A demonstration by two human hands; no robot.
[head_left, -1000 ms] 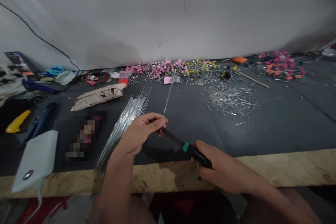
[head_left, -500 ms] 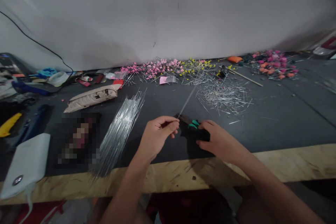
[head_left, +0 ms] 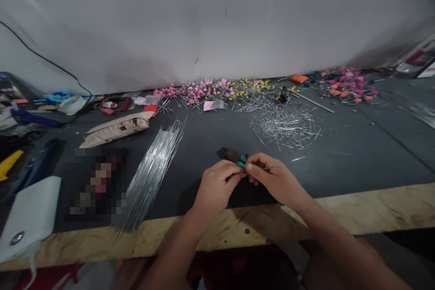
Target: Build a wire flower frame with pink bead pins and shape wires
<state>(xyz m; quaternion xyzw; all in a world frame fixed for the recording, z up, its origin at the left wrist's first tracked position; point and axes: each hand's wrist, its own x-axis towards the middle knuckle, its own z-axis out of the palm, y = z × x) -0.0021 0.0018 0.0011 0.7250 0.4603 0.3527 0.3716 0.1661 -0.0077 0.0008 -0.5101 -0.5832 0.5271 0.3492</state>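
My left hand (head_left: 217, 186) and my right hand (head_left: 272, 174) meet just above the dark mat, fingertips almost touching. Each pinches thumb against forefinger on a thin wire (head_left: 267, 169), of which only a little shows by the right fingers. Behind the fingers is a pair of pliers (head_left: 229, 154) with dark jaws and green on the handles, jaws pointing up and left. My hands cover most of the handles. A long bundle of straight silver wires (head_left: 154, 167) lies left of my left hand. Beyond my right hand is a loose heap of short wires (head_left: 287, 124).
Along the wall lie pink flower stems (head_left: 207, 89), yellow ones (head_left: 249, 87) and magenta and orange ones (head_left: 351, 84). A beige pouch (head_left: 117, 128), a white power bank (head_left: 32, 215) and a yellow-handled tool (head_left: 10, 165) are at left. The wooden table edge (head_left: 374, 201) runs in front.
My right hand has let go of the pliers' handles and moved to the wire beside my left fingers. My left hand has shifted right and nearer. The long wire no longer stands up from it.
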